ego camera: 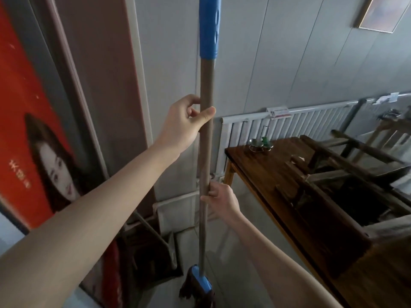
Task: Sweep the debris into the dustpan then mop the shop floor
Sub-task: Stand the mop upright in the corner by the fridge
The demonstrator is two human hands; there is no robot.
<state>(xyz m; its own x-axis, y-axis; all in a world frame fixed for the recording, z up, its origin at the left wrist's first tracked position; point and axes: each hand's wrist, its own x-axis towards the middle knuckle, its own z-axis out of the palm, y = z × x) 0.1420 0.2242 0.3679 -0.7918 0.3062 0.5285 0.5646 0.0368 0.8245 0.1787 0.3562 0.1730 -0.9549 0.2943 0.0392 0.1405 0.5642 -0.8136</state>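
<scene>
Nearly upright, the mop [205, 152] runs down the centre of the frame, its brown shaft topped by a blue grip [209, 27] that leaves the top edge. Its dark, stringy mop head [200, 287], clamped in a blue holder, sits low at the bottom centre on the pale floor [233, 252]. The left hand [189, 123] grasps the shaft at mid-height, thumb laid across the front and fingers curled round behind. The right hand [222, 201] grasps the same shaft lower down, fingers wrapped round it from the right side. Both bare forearms reach in from the bottom corners. To the right of the mop stands a dark wooden bench [273, 174] with small metal dishes [258, 144] near its far corner and upturned wooden furniture [355, 156] stacked on it further right. Behind the bench a white radiator [300, 123] runs along the grey panelled wall. A red poster [26, 107] fills the left edge, and a framed picture [382, 14] hangs at the upper right.
</scene>
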